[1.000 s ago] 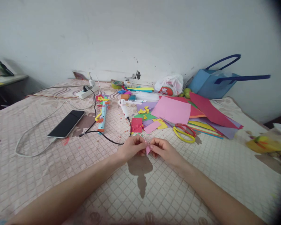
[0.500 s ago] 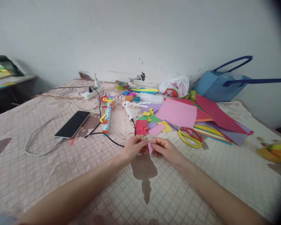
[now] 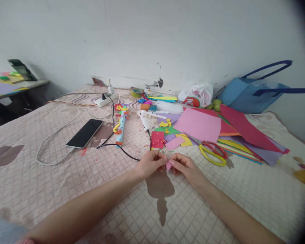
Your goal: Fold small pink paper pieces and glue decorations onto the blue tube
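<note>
A small folded piece of pink paper (image 3: 168,166) is pinched between my two hands, low over the patterned tablecloth (image 3: 112,189). My left hand (image 3: 152,164) grips it from the left with thumb and fingers. From the right, my right hand (image 3: 183,164) holds its other side, fingers curled. Just beyond the hands lie a red paper square (image 3: 157,139) and a pink strip (image 3: 175,143). Scissors with yellow and red handles (image 3: 215,154) lie to the right of my right hand. A white glue gun (image 3: 144,122) rests behind my left hand.
To the left lie a phone (image 3: 85,133) on a cable and a decorated light-blue stick (image 3: 121,128). A power strip (image 3: 105,100) sits behind. Coloured sheets (image 3: 199,123), a white plastic bag (image 3: 196,95) and a blue bag (image 3: 246,95) fill the right side.
The whole view has shifted, so everything appears further right. Both hands still pinch the small pink paper, which now shows slightly less between the fingers.
</note>
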The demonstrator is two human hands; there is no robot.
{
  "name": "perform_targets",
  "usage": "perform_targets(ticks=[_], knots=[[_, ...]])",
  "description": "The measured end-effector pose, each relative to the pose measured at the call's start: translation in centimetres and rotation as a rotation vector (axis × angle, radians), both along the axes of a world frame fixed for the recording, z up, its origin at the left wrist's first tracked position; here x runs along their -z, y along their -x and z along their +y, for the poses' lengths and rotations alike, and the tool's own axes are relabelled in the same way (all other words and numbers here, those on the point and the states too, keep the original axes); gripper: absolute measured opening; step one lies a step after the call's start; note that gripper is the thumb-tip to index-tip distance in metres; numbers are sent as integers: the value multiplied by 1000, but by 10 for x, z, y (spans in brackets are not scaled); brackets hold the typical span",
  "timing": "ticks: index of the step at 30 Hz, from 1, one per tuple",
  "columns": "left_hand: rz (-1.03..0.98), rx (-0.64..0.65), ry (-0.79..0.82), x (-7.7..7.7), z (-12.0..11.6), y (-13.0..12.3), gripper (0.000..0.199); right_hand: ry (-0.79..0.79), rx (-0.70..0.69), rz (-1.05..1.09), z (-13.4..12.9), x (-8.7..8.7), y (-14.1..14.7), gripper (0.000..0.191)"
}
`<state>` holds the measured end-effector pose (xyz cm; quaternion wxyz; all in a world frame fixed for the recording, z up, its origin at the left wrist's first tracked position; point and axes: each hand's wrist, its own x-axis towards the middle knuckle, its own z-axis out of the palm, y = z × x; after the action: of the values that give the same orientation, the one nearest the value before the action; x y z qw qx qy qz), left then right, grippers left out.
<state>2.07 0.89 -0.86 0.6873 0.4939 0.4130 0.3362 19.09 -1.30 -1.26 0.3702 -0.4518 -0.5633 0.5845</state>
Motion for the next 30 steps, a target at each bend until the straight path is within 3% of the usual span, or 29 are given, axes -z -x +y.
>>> perform_targets(ticks=[5, 11, 18, 23, 30], knots=[[-3, 14, -6, 2, 0, -1, 33, 6, 41, -28, 0, 3, -2, 24], [1, 28, -28, 5, -2, -4, 31, 40, 95, 146, 0, 9, -10, 21], [141, 19, -80, 6, -9, -7, 39, 102, 28, 267, 1, 9, -16, 22], [348, -27, -265, 3, -21, -9, 44, 83, -25, 216, 3, 9, -18, 27], [327, 12, -357, 3, -28, -9, 53, 193, -120, 151, 12, 11, -31, 32]])
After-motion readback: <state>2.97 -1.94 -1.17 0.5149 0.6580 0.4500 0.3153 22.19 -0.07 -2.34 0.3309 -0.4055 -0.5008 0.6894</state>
